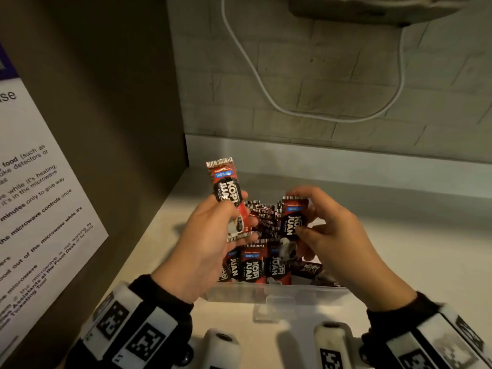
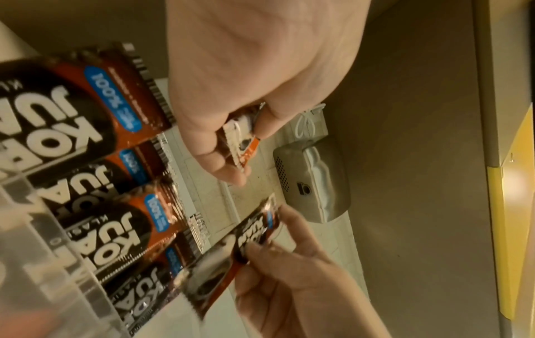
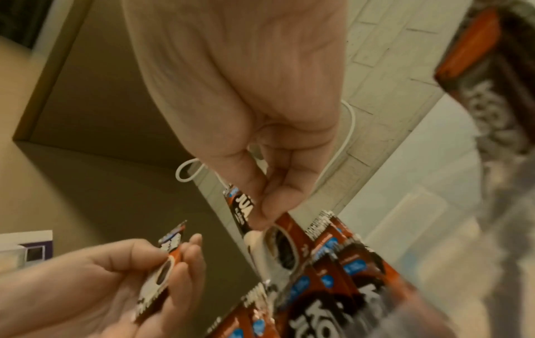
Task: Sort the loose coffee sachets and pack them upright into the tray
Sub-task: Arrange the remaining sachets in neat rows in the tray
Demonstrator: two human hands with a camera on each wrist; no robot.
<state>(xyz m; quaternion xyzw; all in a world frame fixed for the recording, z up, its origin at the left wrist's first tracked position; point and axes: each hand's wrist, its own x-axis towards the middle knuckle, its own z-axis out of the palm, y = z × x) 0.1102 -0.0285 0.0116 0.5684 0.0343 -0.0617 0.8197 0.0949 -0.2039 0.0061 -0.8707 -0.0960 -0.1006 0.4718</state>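
— Where are the hands?

— Both are raised over the clear tray [image 1: 277,294]. The left hand [image 1: 202,243] pinches one sachet [image 1: 229,198] between thumb and fingertips, label toward the head camera, its top tilted a little left. The right hand [image 1: 332,235] grips a second sachet [image 1: 292,217] by its edges, thumb on the front, fingers curled behind it.

— And the rest of the sachets?

— Packed upright in the tray, a front row [image 1: 253,265] with labels showing and more rows behind, of which only the striped top seals show. One loose sachet [image 1: 310,269] lies flat at the right end of the tray, just beside the row.

— How much room is there around it?

— The tray sits on a pale counter [image 1: 412,249]. A brown side panel [image 1: 119,129] stands close on the left, carrying a printed notice [image 1: 34,195]; a tiled back wall [image 1: 346,97] rises behind, with a white cable [image 1: 266,86] looping down it. To the right the counter runs on open — the tight side is the left.

— What can't you make out?

— The tray's back edge and left end are hidden behind the hands and the packed rows. The notice is cut off at the frame edge, so only fragments read. A grey box [image 1: 372,6] on the wall is cropped at the top. In both wrist views the nearest sachets and the tray wall are blurred, and the left sachet's lower end is hidden in the palm.
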